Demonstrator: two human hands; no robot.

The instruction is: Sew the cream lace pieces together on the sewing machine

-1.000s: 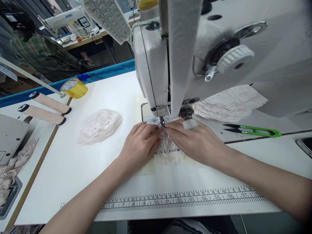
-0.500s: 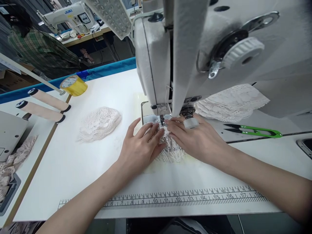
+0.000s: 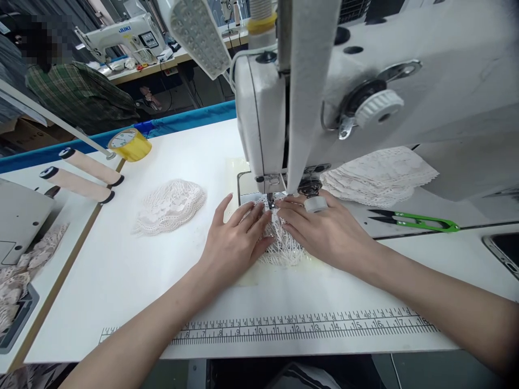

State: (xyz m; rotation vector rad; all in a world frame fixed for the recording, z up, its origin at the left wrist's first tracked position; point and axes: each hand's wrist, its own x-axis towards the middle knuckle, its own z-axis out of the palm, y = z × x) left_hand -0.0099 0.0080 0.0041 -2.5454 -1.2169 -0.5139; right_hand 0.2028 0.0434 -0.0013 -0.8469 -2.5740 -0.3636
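Note:
White lace (image 3: 284, 251) lies under the presser foot (image 3: 271, 201) of the sewing machine (image 3: 263, 119). My left hand (image 3: 237, 237) rests on the lace's left side, fingers spread and pointing at the needle area. From the right, my right hand (image 3: 324, 229) presses on the lace close beside the foot, its fingers spread and partly behind a white machine part. A gathered lace piece (image 3: 170, 207) lies on the table to the left. Behind my right hand is a stack of lace pieces (image 3: 381, 175).
Green thread snips (image 3: 425, 221) lie right of my right hand. Thread cones (image 3: 79, 185) and yellow tape (image 3: 130, 145) stand at the left. A printed ruler (image 3: 300, 327) runs along the front edge. A person in plaid (image 3: 81, 97) sits beyond the table.
The camera view has shifted slightly, so the machine and table items appear displaced. Both hands stay on the lace beside the presser foot, with little visible movement.

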